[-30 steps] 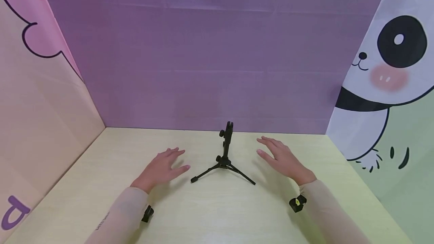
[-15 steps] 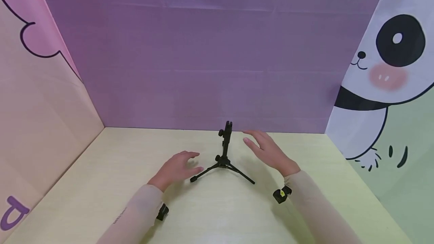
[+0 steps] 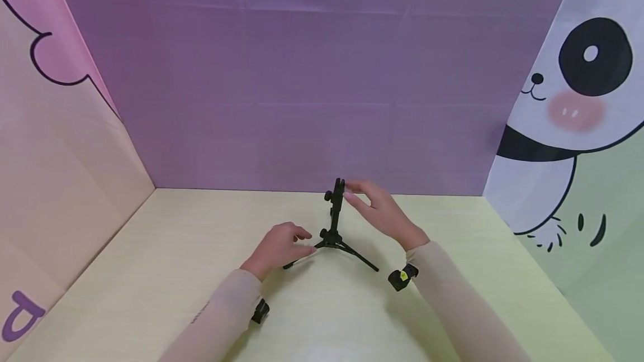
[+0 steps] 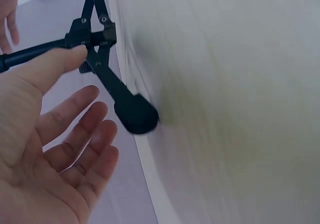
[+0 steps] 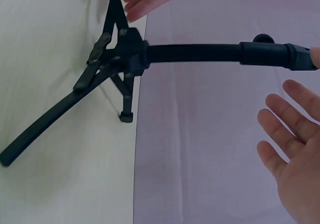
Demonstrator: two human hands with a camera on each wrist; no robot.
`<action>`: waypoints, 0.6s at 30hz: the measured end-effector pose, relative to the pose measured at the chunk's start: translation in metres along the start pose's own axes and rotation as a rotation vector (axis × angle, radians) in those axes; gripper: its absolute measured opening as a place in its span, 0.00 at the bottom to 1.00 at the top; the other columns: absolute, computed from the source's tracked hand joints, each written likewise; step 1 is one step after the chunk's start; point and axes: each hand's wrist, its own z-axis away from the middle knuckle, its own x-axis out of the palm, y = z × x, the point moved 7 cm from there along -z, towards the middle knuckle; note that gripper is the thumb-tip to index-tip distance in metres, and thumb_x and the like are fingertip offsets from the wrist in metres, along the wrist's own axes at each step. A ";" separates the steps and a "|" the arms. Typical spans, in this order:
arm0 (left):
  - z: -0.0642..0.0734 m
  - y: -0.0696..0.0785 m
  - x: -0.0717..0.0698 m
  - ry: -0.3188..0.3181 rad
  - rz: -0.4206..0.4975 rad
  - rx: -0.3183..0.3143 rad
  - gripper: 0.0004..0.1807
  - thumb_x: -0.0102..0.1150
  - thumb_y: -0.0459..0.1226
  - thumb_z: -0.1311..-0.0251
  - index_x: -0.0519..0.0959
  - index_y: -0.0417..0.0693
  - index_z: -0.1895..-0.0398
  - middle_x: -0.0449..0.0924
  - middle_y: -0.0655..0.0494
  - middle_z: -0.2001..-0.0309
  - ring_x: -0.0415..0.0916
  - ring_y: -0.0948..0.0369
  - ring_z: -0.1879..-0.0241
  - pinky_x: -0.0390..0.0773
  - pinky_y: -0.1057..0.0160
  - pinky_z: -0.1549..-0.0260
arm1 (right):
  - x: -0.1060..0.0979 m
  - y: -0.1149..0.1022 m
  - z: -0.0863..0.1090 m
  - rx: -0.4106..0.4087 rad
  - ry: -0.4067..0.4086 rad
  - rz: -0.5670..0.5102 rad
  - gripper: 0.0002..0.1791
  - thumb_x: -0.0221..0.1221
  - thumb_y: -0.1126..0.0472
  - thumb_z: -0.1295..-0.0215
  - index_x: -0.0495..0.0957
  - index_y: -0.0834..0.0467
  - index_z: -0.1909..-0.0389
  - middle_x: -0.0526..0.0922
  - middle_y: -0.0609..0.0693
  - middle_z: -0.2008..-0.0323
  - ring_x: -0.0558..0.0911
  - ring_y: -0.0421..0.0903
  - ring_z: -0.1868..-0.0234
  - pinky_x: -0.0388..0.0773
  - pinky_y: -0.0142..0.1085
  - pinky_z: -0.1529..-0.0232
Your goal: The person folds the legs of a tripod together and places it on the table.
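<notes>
A small black tripod stand (image 3: pixel 332 222) stands upright on the table, its legs spread and a knob near its top. My left hand (image 3: pixel 280 247) is low beside its left leg; in the left wrist view the thumb overlaps the leg joint of the tripod (image 4: pixel 102 58) while the loosely bent fingers (image 4: pixel 95 159) hold nothing. My right hand (image 3: pixel 381 210) is by the upper end of the post, fingertips right at its top. In the right wrist view the right thumb (image 5: pixel 315 57) meets the end of the post, and the other fingers stay apart from it.
The pale wooden table (image 3: pixel 201 217) meets a purple backdrop (image 3: pixel 322 71) behind the tripod. A side panel with a panda drawing (image 3: pixel 573 99) stands at the right, a pink and cream panel (image 3: pixel 65 138) at the left. Black wrist cameras (image 3: pixel 401 277) sit below both wrists.
Both hands have moved inward to the tripod, the left rightward to the leg, the right leftward and up to the post's top. The tripod has stayed in place.
</notes>
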 end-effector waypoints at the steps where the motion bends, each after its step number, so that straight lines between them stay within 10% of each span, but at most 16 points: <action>1: -0.001 0.001 0.001 0.004 0.001 0.002 0.17 0.73 0.43 0.44 0.87 0.45 0.54 0.84 0.53 0.57 0.80 0.55 0.57 0.80 0.55 0.56 | 0.000 -0.001 -0.001 0.001 0.002 -0.006 0.28 0.51 0.39 0.24 0.73 0.51 0.33 0.76 0.45 0.38 0.74 0.45 0.36 0.68 0.52 0.35; 18: -0.012 0.015 0.014 0.042 0.015 0.044 0.06 0.74 0.35 0.45 0.89 0.44 0.65 0.85 0.59 0.70 0.78 0.65 0.69 0.79 0.63 0.64 | 0.005 -0.013 -0.014 -0.034 0.102 -0.118 0.19 0.57 0.50 0.25 0.80 0.58 0.43 0.83 0.46 0.55 0.81 0.43 0.55 0.79 0.42 0.51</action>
